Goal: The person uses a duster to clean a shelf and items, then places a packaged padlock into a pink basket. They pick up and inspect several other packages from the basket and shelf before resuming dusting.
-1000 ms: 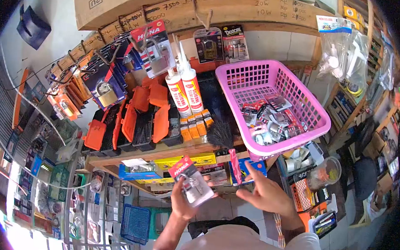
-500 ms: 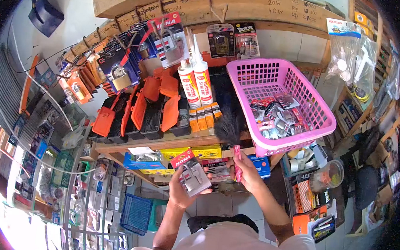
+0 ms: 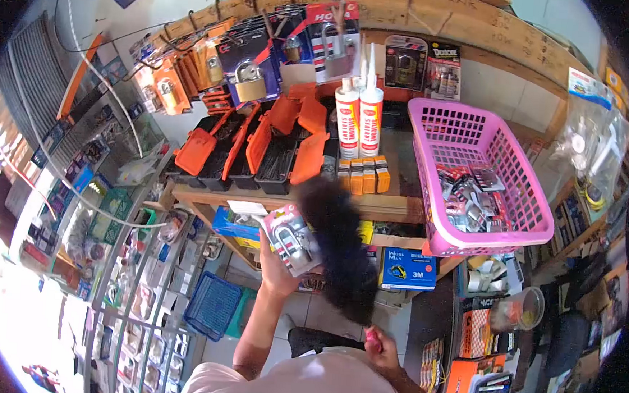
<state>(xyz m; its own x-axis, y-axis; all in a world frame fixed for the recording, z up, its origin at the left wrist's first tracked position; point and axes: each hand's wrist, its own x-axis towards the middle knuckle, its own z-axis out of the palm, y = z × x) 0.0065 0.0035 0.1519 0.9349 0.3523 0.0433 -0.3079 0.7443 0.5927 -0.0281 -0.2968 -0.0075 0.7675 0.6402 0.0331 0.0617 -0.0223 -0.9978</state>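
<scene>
My left hand (image 3: pixel 276 275) is closed on a carded padlock pack (image 3: pixel 290 241), held up in front of the shelf with its clear front showing. My right hand (image 3: pixel 386 352), low near my body, grips the pink handle of a black feather duster (image 3: pixel 340 252). The duster's fluffy head rises up and left and touches or overlaps the pack's right edge; contact cannot be made out for sure. Behind it, the wooden shelf (image 3: pixel 393 205) carries two silicone sealant tubes (image 3: pixel 358 123), small orange boxes (image 3: pixel 362 175) and black cases with orange lids (image 3: pixel 277 154).
A pink basket (image 3: pixel 499 244) with several packs inside stands at the shelf's right. Padlock packs (image 3: pixel 250 74) hang from hooks above. Below are a blue 3M box (image 3: pixel 409 268) and a blue crate (image 3: pixel 212 309). A glass display case (image 3: pixel 119 271) lines the left.
My right hand has moved down toward my body, and the duster's head has swung down beside the padlock pack. The pack is tilted differently. The view has shifted, so the shelf appears further right.
</scene>
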